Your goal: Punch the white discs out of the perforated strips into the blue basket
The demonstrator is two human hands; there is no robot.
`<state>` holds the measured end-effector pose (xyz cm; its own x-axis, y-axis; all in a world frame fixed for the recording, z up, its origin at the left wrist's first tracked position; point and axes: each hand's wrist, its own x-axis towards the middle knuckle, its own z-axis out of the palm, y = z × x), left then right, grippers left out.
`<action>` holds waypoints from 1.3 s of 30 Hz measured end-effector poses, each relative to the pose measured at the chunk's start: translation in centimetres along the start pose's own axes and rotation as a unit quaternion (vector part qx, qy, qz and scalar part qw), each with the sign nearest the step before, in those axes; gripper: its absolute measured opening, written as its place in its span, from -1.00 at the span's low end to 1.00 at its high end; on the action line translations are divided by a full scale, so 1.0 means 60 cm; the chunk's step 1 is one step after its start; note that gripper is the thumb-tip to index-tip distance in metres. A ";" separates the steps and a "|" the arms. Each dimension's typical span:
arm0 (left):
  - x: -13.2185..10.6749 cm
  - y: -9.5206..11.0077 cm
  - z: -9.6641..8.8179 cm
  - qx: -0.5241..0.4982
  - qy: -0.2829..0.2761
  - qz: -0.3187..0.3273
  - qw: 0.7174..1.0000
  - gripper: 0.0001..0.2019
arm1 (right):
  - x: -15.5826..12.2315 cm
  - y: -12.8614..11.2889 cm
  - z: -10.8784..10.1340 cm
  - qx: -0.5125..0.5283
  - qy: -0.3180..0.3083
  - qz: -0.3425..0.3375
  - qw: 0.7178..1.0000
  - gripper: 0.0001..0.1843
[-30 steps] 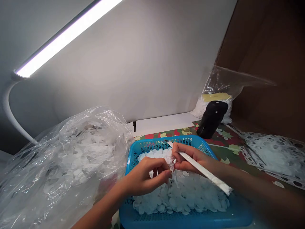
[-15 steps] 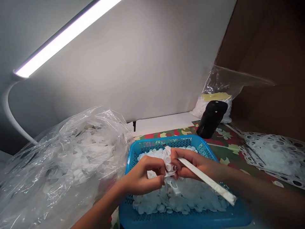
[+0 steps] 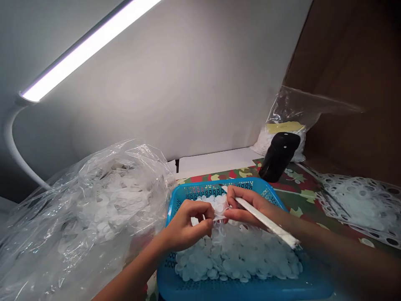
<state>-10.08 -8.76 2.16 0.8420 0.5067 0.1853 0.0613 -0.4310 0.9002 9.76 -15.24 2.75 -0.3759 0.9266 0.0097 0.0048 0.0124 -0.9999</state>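
Over a blue perforated basket (image 3: 238, 288) heaped with small white plastic discs (image 3: 244, 255), both hands work on one thin white plastic strip with round pieces (image 3: 219, 213). My left hand (image 3: 188, 225) pinches the strip's left end, fingers curled. My right hand (image 3: 247, 207) pinches its right end and also holds a long flat white stick (image 3: 266, 221) that slants down to the right across the fingers.
A large clear plastic bag (image 3: 94, 209) of white punched sheets fills the left. A black object (image 3: 278, 155) stands behind the basket, before a smaller clear bag (image 3: 288, 121). White sheets full of round holes (image 3: 360, 200) lie at right. A lamp bar (image 3: 84, 46) glows overhead.
The strip between the hands has been shifted and pulled up a little; both hands have risen slightly over the basket. The stick's lower end has swung up a bit.
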 end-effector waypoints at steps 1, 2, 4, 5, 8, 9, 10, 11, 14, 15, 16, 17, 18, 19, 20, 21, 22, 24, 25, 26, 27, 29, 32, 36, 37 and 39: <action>0.000 0.000 0.000 0.007 0.008 -0.003 1.000 -0.85 | 0.001 0.002 0.000 0.000 0.020 0.006 1.000 -0.71; 0.000 -0.001 0.001 0.015 0.015 -0.004 1.000 -0.85 | 0.003 0.004 0.000 0.003 0.039 0.008 0.999 -0.70; 0.001 -0.001 0.002 0.036 0.023 -0.001 0.999 -0.85 | 0.006 0.007 -0.002 0.016 0.071 0.003 0.997 -0.69; 0.001 -0.001 0.002 0.047 0.025 0.002 0.999 -0.85 | 0.008 0.008 -0.003 0.023 0.081 0.003 0.996 -0.69; 0.002 0.001 0.004 0.065 0.028 0.004 0.997 -0.85 | 0.012 0.012 -0.006 0.040 0.090 0.014 0.995 -0.66; 0.002 0.001 0.004 0.067 0.029 0.006 0.997 -0.85 | 0.012 0.012 -0.007 0.040 0.090 0.017 0.995 -0.66; 0.002 0.002 0.005 0.067 0.030 0.008 0.997 -0.85 | 0.013 0.013 -0.008 0.039 0.088 0.020 0.995 -0.65; 0.002 0.002 0.005 0.067 0.029 0.011 0.997 -0.85 | 0.013 0.014 -0.009 0.035 0.085 0.024 0.995 -0.65; 0.001 0.004 0.005 0.064 0.025 0.013 0.998 -0.85 | 0.013 0.015 -0.010 0.022 0.084 0.043 0.995 -0.65; 0.000 0.004 0.005 0.064 0.027 0.010 0.998 -0.85 | 0.013 0.015 -0.011 0.021 0.087 0.047 0.995 -0.65; 0.000 0.004 0.004 0.065 0.029 0.007 0.997 -0.84 | 0.014 0.015 -0.011 0.021 0.091 0.046 0.995 -0.65; -0.001 0.004 0.004 0.065 0.033 0.005 0.997 -0.83 | 0.014 0.015 -0.011 0.021 0.095 0.043 0.994 -0.65; 0.000 0.004 0.004 0.066 0.035 0.003 0.997 -0.83 | 0.014 0.014 -0.011 0.021 0.098 0.038 0.994 -0.65; 0.000 0.003 0.004 0.065 0.033 0.003 0.997 -0.83 | 0.014 0.014 -0.011 0.021 0.098 0.035 0.994 -0.64; 0.000 0.002 0.004 0.065 0.030 0.003 0.997 -0.83 | 0.014 0.013 -0.010 0.021 0.096 0.034 0.995 -0.64; 0.001 0.001 0.004 0.066 0.027 0.002 0.997 -0.82 | 0.014 0.012 -0.009 0.023 0.093 0.033 0.995 -0.63; 0.001 0.000 0.004 0.071 0.025 0.001 0.997 -0.82 | 0.013 0.011 -0.008 0.027 0.087 0.033 0.995 -0.62; 0.002 -0.001 0.004 0.083 0.026 -0.005 0.996 -0.80 | 0.012 0.009 -0.006 0.039 0.072 0.035 0.996 -0.61; 0.002 -0.001 0.005 0.088 0.028 -0.007 0.996 -0.78 | 0.012 0.008 -0.004 0.044 0.066 0.036 0.996 -0.60; 0.002 0.000 0.005 0.091 0.029 -0.009 0.995 -0.77 | 0.011 0.006 -0.003 0.048 0.062 0.037 0.996 -0.60; 0.002 0.000 0.005 0.092 0.027 -0.010 0.995 -0.76 | 0.011 0.004 -0.001 0.050 0.060 0.040 0.996 -0.59; 0.002 0.001 0.007 0.094 0.015 -0.011 0.995 -0.75 | 0.011 0.001 0.001 0.049 0.061 0.043 0.996 -0.58; 0.002 0.000 0.010 0.104 -0.004 -0.014 0.994 -0.75 | 0.010 0.001 0.000 0.043 0.058 0.038 0.997 -0.59; 0.003 -0.001 0.012 0.103 0.007 -0.018 0.994 -0.75 | 0.010 0.008 -0.005 0.043 0.053 0.023 0.997 -0.61; 0.003 -0.001 0.012 0.102 0.014 -0.018 0.995 -0.76 | 0.009 0.009 -0.007 0.047 0.050 0.021 0.997 -0.61; 0.003 -0.001 0.010 0.098 0.031 -0.018 0.995 -0.76 | 0.009 0.012 -0.008 0.056 0.046 0.019 0.997 -0.63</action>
<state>-9.58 -9.12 1.92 0.8026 0.5676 0.1832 0.1997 -0.5452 0.8142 10.03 -14.56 2.01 -0.2909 0.9562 -0.0320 -0.0874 -0.0598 -0.9944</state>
